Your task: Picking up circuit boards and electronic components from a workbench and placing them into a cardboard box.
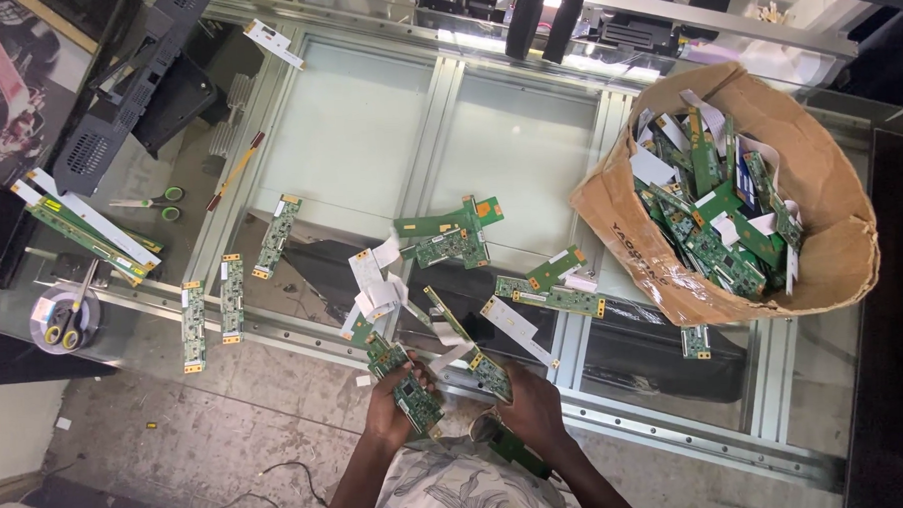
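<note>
My left hand (392, 406) grips a green circuit board (408, 388) near the table's front edge. Just to its right, my right hand (530, 406) holds another green circuit board (492, 375) with a white ribbon cable (515, 328) hanging off it. More green boards (449, 239) and white ribbon strips (375, 282) lie scattered on the glass table (347, 137) just beyond my hands. At the right a torn cardboard box (831, 241) is heaped with several green boards (715, 210).
Long narrow boards (231, 297) lie in a row at the left. Green-handled scissors (155, 202) rest on the glass at far left, and yellow-handled scissors (69, 319) lie on a round tape roll. Black plastic casing (135, 85) sits at the upper left.
</note>
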